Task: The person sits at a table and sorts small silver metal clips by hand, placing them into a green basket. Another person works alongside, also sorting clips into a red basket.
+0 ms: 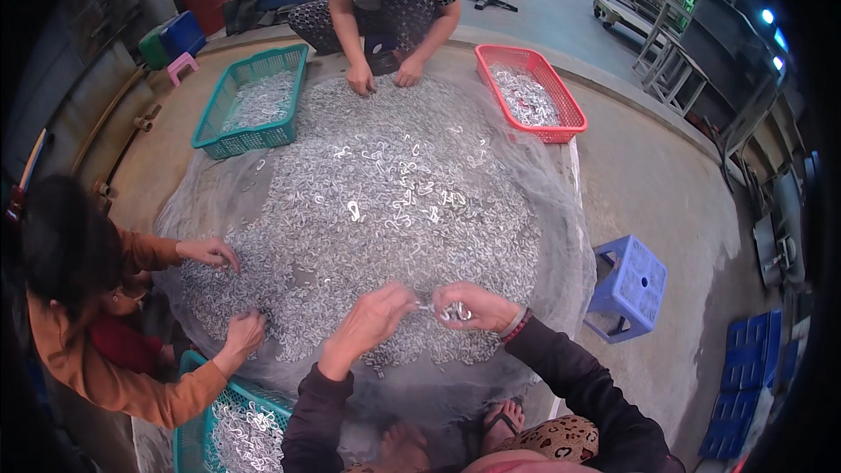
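A wide heap of small silvery metal hooks (394,210), many bent like an S, lies spread on a sheer net sheet (561,236). Over the heap's near edge, my right hand (480,308) is curled round several hooks that show in its palm. My left hand (375,322) reaches in from the left with its fingertips pinched together. A small bright piece, apparently a hook, shows between the two hands at those fingertips. Both hands are close together but apart.
Green baskets of hooks stand far left (254,101) and near left (188,438); a red basket (530,92) stands far right. One co-worker (385,17) squats across the heap; another (114,324) works at its left. A blue stool (631,285) stands right.
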The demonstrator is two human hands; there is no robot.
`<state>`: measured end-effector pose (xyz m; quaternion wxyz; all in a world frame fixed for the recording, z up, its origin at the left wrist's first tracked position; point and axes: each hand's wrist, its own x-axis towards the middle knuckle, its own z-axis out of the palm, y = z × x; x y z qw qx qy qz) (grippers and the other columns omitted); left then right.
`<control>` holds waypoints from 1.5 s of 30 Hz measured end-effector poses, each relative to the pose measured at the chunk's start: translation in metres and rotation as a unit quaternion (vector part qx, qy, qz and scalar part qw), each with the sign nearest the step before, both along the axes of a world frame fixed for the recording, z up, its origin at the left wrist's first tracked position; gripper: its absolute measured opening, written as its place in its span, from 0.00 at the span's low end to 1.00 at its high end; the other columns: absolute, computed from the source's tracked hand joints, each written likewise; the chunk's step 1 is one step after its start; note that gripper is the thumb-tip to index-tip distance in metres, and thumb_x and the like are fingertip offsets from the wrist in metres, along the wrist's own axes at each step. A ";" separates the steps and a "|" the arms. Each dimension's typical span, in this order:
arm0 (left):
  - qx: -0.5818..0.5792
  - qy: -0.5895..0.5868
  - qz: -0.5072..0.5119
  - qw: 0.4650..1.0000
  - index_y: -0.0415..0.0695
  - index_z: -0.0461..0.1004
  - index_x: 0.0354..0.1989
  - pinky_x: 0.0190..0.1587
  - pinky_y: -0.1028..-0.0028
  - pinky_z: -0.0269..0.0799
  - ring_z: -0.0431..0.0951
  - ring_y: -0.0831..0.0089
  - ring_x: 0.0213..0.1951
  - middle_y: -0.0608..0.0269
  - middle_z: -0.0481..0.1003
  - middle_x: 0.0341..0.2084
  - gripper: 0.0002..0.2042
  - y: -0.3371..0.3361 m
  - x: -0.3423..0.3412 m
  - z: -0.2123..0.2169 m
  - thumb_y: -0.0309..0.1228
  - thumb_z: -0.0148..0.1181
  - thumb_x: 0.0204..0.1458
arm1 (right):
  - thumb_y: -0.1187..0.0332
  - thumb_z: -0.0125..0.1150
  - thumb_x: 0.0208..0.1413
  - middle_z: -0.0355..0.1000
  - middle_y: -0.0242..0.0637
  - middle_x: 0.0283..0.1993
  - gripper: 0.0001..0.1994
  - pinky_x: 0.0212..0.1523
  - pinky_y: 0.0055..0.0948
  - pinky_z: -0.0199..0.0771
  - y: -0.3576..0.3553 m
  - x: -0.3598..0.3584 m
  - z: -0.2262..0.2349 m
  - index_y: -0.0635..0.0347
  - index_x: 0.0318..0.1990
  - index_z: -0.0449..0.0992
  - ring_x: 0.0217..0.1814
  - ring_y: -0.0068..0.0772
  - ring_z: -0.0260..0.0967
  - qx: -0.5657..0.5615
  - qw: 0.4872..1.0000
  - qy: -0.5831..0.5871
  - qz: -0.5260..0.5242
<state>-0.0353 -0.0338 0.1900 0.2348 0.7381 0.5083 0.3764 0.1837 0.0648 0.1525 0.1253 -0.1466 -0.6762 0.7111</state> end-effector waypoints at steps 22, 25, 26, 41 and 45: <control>0.070 0.003 0.106 0.992 0.42 0.72 0.38 0.26 0.65 0.71 0.76 0.56 0.29 0.57 0.72 0.31 0.06 -0.010 0.035 -0.003 0.23 0.58 0.52 | 0.65 0.54 0.62 0.67 0.28 0.27 0.06 0.14 0.15 0.52 -0.030 -0.018 0.020 0.56 0.36 0.69 0.21 0.18 0.65 -0.297 0.902 0.011 -0.314; 0.062 -0.015 0.104 0.993 0.41 0.72 0.38 0.28 0.64 0.71 0.76 0.55 0.30 0.57 0.72 0.30 0.06 -0.010 0.032 -0.008 0.23 0.59 0.52 | 0.67 0.53 0.62 0.68 0.29 0.27 0.05 0.14 0.16 0.52 -0.039 -0.014 0.013 0.56 0.36 0.69 0.21 0.19 0.65 -0.210 0.939 -0.051 -0.268; 0.057 -0.024 0.103 0.993 0.40 0.72 0.37 0.28 0.63 0.72 0.76 0.55 0.29 0.57 0.72 0.30 0.05 -0.010 0.031 -0.010 0.23 0.59 0.52 | 0.67 0.53 0.62 0.68 0.29 0.27 0.05 0.14 0.16 0.52 -0.041 -0.012 0.010 0.56 0.36 0.69 0.21 0.19 0.66 -0.181 0.949 -0.076 -0.248; -0.193 -0.773 0.049 0.603 0.45 0.61 0.30 0.15 0.82 0.52 0.62 0.77 0.20 0.59 0.65 0.30 0.09 -0.019 -0.004 -0.019 0.38 0.46 0.54 | 0.68 0.51 0.57 0.70 0.35 0.37 0.09 0.37 0.23 0.72 0.008 0.031 0.017 0.61 0.43 0.69 0.41 0.27 0.68 -0.569 0.771 0.206 -0.198; -0.283 -0.809 0.132 0.498 0.45 0.69 0.39 0.13 0.85 0.57 0.65 0.82 0.17 0.63 0.72 0.30 0.09 0.007 -0.009 -0.050 0.38 0.52 0.59 | 0.68 0.47 0.64 0.69 0.40 0.48 0.15 0.36 0.22 0.74 0.020 0.042 0.002 0.62 0.56 0.63 0.41 0.31 0.70 -0.334 0.885 0.070 -0.317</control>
